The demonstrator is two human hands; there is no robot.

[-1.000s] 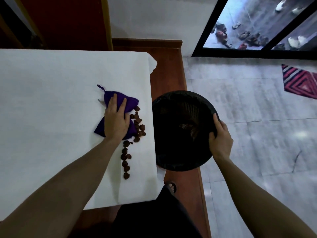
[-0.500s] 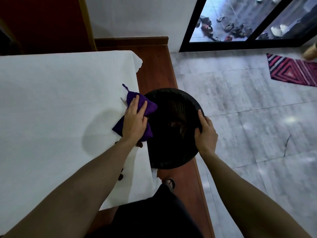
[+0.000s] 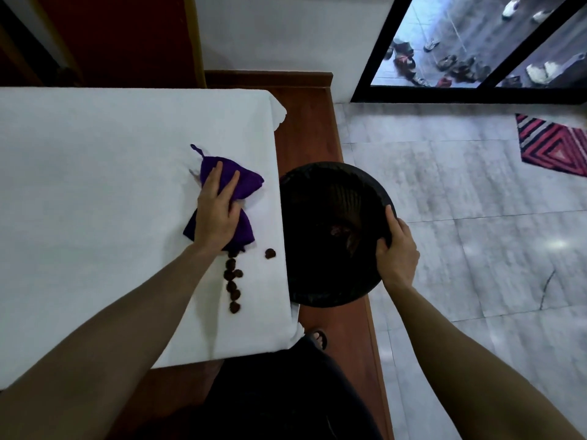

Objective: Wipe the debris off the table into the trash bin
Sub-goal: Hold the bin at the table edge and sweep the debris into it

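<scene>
A table under a white cloth (image 3: 95, 185) fills the left. My left hand (image 3: 216, 214) presses flat on a purple rag (image 3: 244, 182) near the table's right edge. Several brown bits of debris (image 3: 233, 281) lie in a line just below the rag, and one more piece (image 3: 270, 253) sits by the edge. A round black trash bin (image 3: 317, 192) is held against the table's right side, its rim about level with the tabletop. My right hand (image 3: 397, 255) grips the bin's right rim. Some brown debris shows dimly inside the bin.
A brown wooden platform (image 3: 305, 122) runs under the bin beside the table. Grey tiled floor (image 3: 460, 201) spreads to the right, with a red striped mat (image 3: 556, 144) at the far right. A glass door (image 3: 476, 42) stands at the back. My foot (image 3: 317, 338) shows below the bin.
My left hand had pushed the rag to the table's edge over the bin, and it has now drawn back left onto the table. Less debris lies beside the rag than one second ago.
</scene>
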